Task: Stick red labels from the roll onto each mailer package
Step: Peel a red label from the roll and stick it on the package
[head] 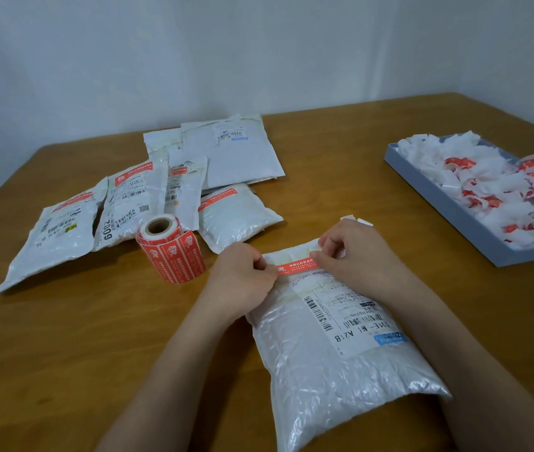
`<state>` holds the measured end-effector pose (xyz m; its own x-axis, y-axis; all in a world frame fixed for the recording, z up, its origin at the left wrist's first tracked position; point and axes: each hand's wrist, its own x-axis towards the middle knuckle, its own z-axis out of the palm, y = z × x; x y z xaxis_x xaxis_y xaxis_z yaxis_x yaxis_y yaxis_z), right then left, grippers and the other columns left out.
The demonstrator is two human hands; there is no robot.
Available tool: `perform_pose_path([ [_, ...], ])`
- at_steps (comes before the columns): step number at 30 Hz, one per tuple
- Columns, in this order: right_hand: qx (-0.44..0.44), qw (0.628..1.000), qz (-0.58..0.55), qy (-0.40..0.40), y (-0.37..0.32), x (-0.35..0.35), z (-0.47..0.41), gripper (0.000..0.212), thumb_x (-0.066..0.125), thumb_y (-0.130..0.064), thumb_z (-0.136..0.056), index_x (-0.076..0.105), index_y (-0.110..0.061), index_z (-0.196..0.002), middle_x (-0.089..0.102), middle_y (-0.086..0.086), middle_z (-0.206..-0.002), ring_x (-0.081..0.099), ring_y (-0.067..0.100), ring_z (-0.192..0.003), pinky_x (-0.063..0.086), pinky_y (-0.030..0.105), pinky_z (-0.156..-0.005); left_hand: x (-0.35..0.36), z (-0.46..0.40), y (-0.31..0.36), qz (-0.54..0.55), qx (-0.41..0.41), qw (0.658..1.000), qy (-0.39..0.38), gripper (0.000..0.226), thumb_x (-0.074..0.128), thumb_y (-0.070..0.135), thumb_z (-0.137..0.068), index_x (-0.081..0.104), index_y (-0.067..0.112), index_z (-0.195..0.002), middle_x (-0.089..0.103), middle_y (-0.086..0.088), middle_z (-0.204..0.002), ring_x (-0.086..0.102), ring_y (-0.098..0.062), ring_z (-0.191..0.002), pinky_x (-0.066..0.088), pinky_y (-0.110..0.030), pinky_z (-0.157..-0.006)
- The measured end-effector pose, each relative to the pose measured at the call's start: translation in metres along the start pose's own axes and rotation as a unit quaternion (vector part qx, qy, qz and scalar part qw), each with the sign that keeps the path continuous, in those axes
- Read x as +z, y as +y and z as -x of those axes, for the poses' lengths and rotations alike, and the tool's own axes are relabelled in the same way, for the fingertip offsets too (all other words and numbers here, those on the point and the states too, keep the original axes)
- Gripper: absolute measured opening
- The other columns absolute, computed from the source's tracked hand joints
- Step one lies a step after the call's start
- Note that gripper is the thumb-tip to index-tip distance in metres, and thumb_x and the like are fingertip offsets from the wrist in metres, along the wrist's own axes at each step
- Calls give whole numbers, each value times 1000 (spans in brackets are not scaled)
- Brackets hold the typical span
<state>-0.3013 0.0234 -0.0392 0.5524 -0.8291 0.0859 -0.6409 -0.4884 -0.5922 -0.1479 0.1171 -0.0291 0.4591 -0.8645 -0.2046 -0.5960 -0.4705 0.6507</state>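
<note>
My left hand [246,272] and right hand [353,252] each pinch one end of a red label [295,266], over the mailer [334,360] top. The label roll [171,252] stands left of my left hand; the label seems to touch the mailer already.

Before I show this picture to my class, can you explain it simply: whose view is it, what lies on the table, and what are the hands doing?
There is one picture, from a camera worn on a person's head, looking down at their bare hands. The left hand and right hand each pinch one end of a red label laid across the top of a white mailer package. On the wooden table a label roll stands at left, with more mailers behind it, some already labelled. A grey tray at right holds crumpled backing scraps.
</note>
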Motion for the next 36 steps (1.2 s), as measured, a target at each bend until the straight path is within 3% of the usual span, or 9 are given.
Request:
perform_pose_path([
  [10, -7, 1000, 17, -10, 0, 1, -1, 27, 71, -25, -86, 67, -4, -70, 59, -3, -100, 56, 8, -89, 40, 18, -78, 1, 3, 1, -22, 9, 1000, -4, 26, 59, 27, -94, 66, 15, -73, 59, 2, -75, 55, -9, -68, 35, -19, -53],
  [24, -20, 999, 33, -1, 2, 7, -2, 28, 69, -23, -87, 60, -10, -64, 55, -3, -98, 55, 8, -88, 35, 6, -66, 1, 2, 1, -28, 13, 999, -14, 24, 60, 28, -94, 65, 18, -72, 57, 3, -74, 53, -9, -67, 33, -17, -51],
  [29, -34, 999, 41, 3, 2, 10, -2, 33, 68, -21, -88, 52, -15, -60, 55, -1, -99, 54, 9, -87, 40, 17, -72, 1, 2, 2, -22, 13, 999, -19, 25, 61, 27, -93, 66, 18, -71, 59, 2, -73, 54, -9, -66, 34, -16, -51],
  [36, -41, 998, 39, 7, 3, 13, -3, 36, 66, -18, -88, 46, -18, -59, 54, 1, -98, 54, 11, -86, 42, 19, -73, 2, 2, 3, -15, 5, 1000, -20, 21, 63, 26, -92, 68, 17, -74, 61, 0, -77, 55, -10, -67, 36, -16, -52],
])
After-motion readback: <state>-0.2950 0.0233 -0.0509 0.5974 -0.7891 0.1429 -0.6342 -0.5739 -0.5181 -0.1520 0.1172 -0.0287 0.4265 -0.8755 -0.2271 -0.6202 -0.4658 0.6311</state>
